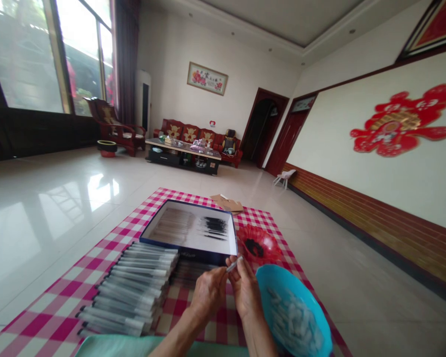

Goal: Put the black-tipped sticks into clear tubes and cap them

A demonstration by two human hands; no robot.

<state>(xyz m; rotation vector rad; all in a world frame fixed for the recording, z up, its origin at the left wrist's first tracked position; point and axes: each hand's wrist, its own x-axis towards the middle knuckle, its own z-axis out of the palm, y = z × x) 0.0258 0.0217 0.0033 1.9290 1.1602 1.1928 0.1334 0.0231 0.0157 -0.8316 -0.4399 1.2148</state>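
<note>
My left hand (208,293) and my right hand (245,292) meet over the red-and-white checked cloth (70,292). Both pinch a small pale pen-like piece (233,265) between their fingertips. Just beyond them lies a shallow blue-rimmed box (193,229) with rows of thin pen parts, some pale and some black. A stack of assembled pens (132,290) lies to the left of my left hand. To the right sit a red dish (259,245) with black bits and a blue bowl (295,312) of white pieces.
The cloth lies on a glossy tiled floor (52,198). Cardboard pieces (227,203) lie past the box. A dark coffee table (184,154) and red sofa (196,135) stand at the far wall, a wooden armchair (115,130) by the window.
</note>
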